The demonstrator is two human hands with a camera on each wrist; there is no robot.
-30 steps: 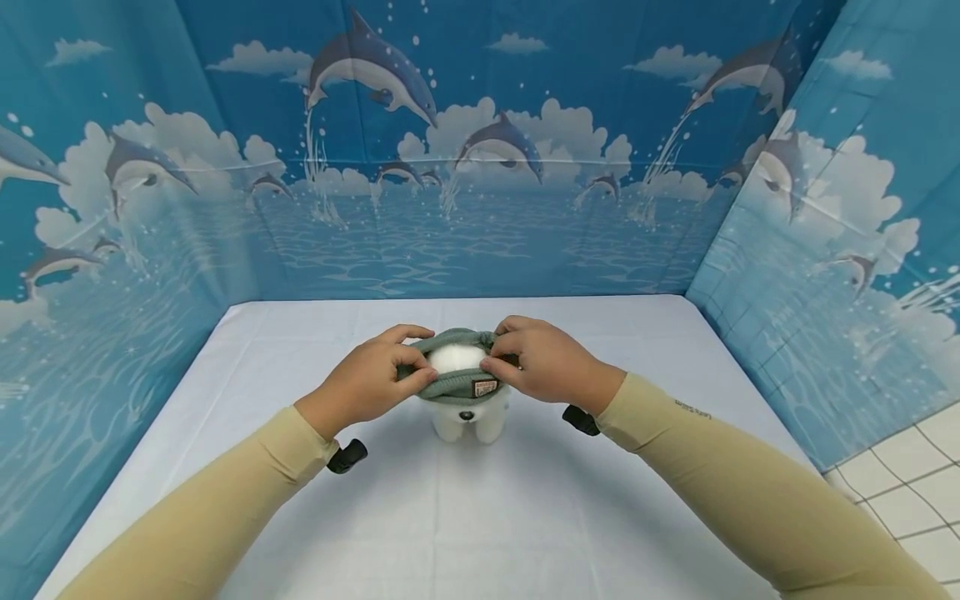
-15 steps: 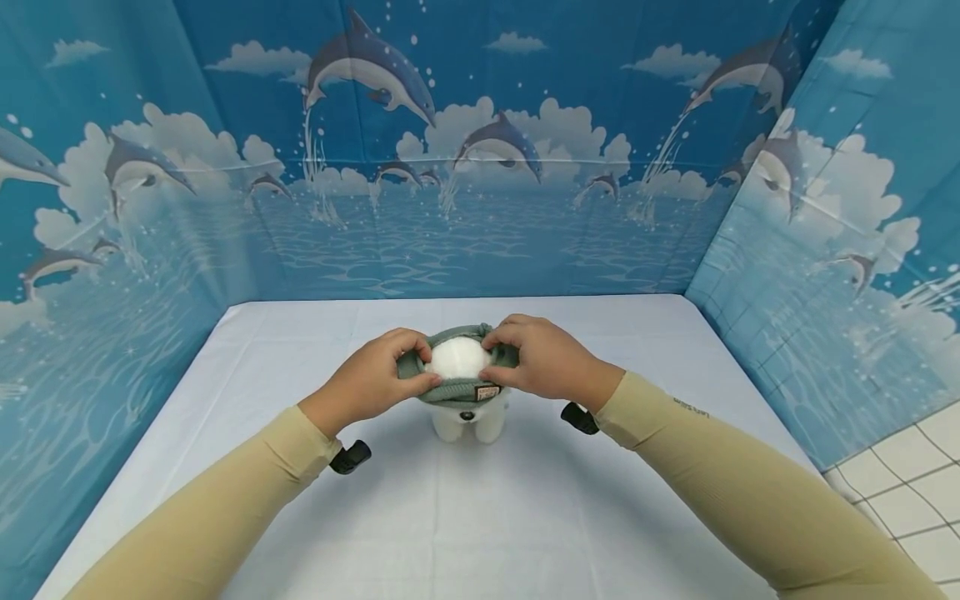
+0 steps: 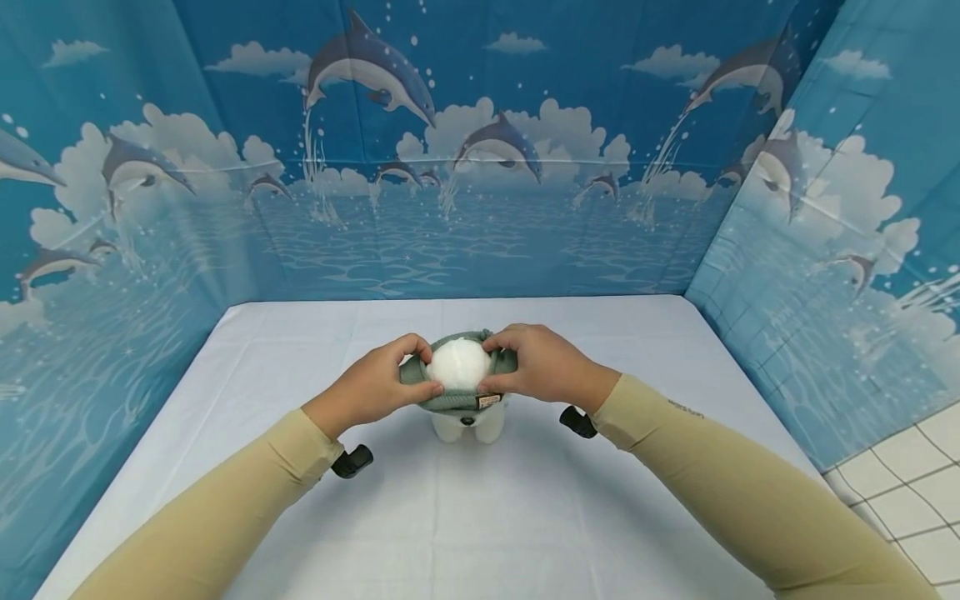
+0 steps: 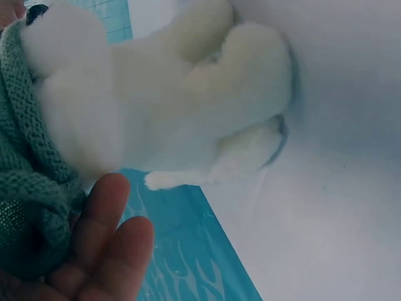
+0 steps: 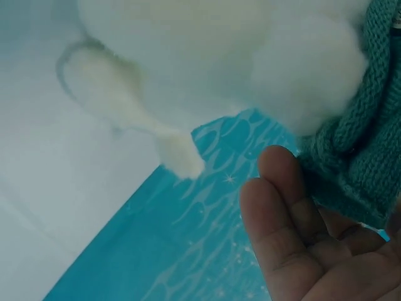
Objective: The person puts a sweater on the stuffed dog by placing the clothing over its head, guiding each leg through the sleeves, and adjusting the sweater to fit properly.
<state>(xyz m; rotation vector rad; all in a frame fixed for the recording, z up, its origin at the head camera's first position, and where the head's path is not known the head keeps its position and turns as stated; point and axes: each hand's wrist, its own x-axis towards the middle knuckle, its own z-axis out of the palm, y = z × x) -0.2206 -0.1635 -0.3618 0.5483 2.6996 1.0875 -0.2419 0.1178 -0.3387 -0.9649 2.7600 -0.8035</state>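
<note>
A white plush dog (image 3: 467, 429) with a black nose stands upright on the white surface, facing the head camera. Around its head sits a green knitted garment (image 3: 457, 401) with a small label at the front; the white top of the head pokes through its opening. My left hand (image 3: 378, 379) pinches the garment's edge on the left, thumb in front and fingers behind. On the other side my right hand (image 3: 543, 364) pinches its right edge. The wrist views show the thick knit (image 4: 28, 119) bunched beside the plush's face, with some fingertips (image 5: 276, 164) extended past it. The eyes are hidden.
A white cloth (image 3: 510, 525) covers the table under the plush. Blue dolphin-print curtains (image 3: 480, 242) close off the back and both sides. White floor tiles (image 3: 918, 492) show at the lower right.
Both hands have drawn the green knitted garment lower over the plush dog's head. More of the white crown shows through the opening, and the label sits lower, nearer the nose.
</note>
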